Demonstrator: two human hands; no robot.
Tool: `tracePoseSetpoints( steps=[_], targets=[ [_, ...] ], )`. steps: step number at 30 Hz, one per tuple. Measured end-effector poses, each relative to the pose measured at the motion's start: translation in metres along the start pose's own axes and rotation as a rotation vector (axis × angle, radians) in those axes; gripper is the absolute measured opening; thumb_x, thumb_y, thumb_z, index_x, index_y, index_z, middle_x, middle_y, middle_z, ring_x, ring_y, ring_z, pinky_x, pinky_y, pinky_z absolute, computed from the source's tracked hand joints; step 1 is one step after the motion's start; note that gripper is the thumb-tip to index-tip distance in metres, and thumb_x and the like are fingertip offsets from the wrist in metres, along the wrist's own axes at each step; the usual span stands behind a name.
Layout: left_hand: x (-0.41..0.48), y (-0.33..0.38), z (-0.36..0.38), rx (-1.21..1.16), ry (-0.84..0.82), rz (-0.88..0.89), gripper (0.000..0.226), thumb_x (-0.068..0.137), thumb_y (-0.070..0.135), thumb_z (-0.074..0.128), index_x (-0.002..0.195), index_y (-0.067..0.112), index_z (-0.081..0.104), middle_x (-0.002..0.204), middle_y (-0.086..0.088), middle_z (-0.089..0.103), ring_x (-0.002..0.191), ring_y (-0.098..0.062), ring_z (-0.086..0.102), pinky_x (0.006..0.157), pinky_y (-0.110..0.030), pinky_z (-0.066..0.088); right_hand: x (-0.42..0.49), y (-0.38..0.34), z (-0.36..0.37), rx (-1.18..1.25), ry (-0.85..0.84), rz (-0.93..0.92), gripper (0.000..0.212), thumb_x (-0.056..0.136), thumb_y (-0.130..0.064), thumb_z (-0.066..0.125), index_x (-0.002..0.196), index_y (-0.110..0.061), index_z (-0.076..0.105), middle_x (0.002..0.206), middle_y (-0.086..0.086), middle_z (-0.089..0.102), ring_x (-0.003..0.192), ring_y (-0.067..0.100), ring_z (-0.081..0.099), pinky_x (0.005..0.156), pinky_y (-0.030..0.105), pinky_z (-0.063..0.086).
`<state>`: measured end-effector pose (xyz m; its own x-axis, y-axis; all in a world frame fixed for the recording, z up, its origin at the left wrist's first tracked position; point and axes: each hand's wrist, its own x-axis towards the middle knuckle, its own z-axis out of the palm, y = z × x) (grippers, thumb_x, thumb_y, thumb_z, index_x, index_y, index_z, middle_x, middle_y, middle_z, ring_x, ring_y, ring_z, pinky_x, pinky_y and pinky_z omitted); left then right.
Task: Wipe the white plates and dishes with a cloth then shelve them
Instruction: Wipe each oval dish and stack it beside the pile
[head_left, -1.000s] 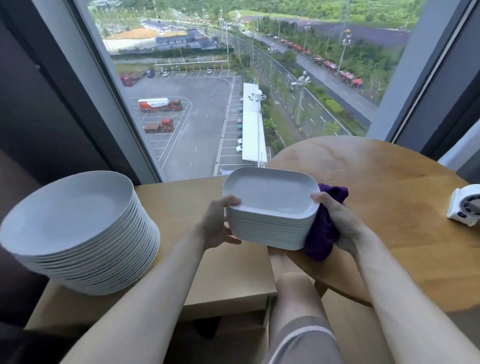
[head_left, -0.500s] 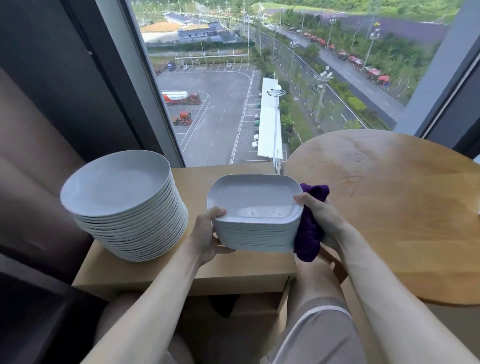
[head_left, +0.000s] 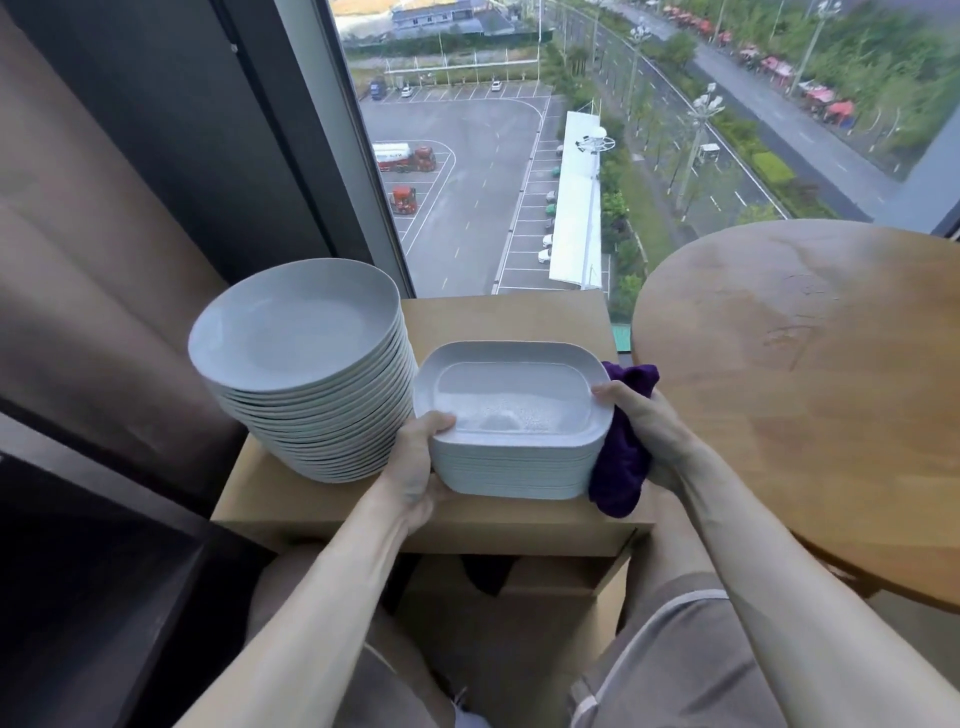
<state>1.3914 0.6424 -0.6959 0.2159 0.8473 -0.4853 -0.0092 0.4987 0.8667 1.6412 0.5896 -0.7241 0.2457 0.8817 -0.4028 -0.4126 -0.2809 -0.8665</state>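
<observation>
- left hand (head_left: 415, 467) grips the near-left corner of the dish stack (head_left: 511, 415), thumb over the top rim, fingers underneath
- right hand (head_left: 644, 431) grips the right end the same way, with the purple cloth (head_left: 623, 467) trapped between palm and stack; so both hands are closed on the load
- stack sits at the front right of the bench (head_left: 498, 322), just beside the round plates (head_left: 296, 332); can't tell whether its base is fully down or a hair above
- step in hand, I'd say: park the stack; lower it flat, keep a gap to the round plates so the rims don't knock, and let the base settle before loosening either thumb
- free the cloth only once the stack carries its own weight; pulling it early could skew the top dishes
- dishes: white, rounded-rectangle, shallow well, smooth and glossy, so likely slippery; the top one shows a speckled patch that looks like water drops, so it probably needs wiping first
- round plates: white, thin-rimmed, a tall pile leaning slightly left
- cloth looks soft and fleecy; bench is matte tan; round wooden tabletop (head_left: 810, 389) is at right
</observation>
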Motion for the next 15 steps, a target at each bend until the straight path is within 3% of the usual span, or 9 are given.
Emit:
tracePoseSetpoints(
  steps=[4,7,11,15],
  targets=[
    [0.005,-0.005,0.003,0.048,0.008,0.028,0.027,0.080,0.035,0.061,0.097,0.017,0.072,0.076,0.005,0.076,0.083,-0.022,0.062,0.072,-0.036,0.045,0.001,-0.003,-0.006,-0.031,0.000,-0.016,0.025,0.093,-0.014,0.066,0.117,-0.006,0.067,0.103,0.017,0.073,0.088,0.029,0.071,0.081,0.042,0.058],
    [0.006,-0.011,0.002,0.063,-0.020,0.045,0.042,0.071,0.041,0.061,0.105,0.019,0.074,0.086,0.005,0.078,0.089,-0.022,0.064,0.075,-0.038,0.045,0.002,-0.002,-0.010,-0.038,0.010,-0.044,0.031,0.091,-0.015,0.068,0.120,-0.004,0.066,0.107,0.020,0.073,0.089,0.029,0.072,0.079,0.041,0.059],
    [0.002,-0.012,0.001,0.068,-0.049,0.081,0.019,0.093,0.029,0.058,0.106,0.021,0.071,0.082,0.013,0.078,0.081,-0.008,0.068,0.074,-0.031,0.046,0.003,0.000,-0.010,-0.043,0.013,-0.061,0.046,0.083,-0.021,0.072,0.124,-0.003,0.063,0.115,0.024,0.071,0.092,0.031,0.071,0.079,0.042,0.059],
    [-0.002,-0.008,0.001,0.108,-0.066,0.085,0.019,0.102,0.019,0.049,0.102,0.021,0.069,0.074,0.018,0.075,0.076,-0.005,0.067,0.071,-0.029,0.044,0.003,0.003,-0.009,-0.062,0.010,-0.079,0.051,0.076,-0.027,0.073,0.122,-0.006,0.065,0.118,0.026,0.069,0.094,0.032,0.071,0.082,0.043,0.058]
  ],
)
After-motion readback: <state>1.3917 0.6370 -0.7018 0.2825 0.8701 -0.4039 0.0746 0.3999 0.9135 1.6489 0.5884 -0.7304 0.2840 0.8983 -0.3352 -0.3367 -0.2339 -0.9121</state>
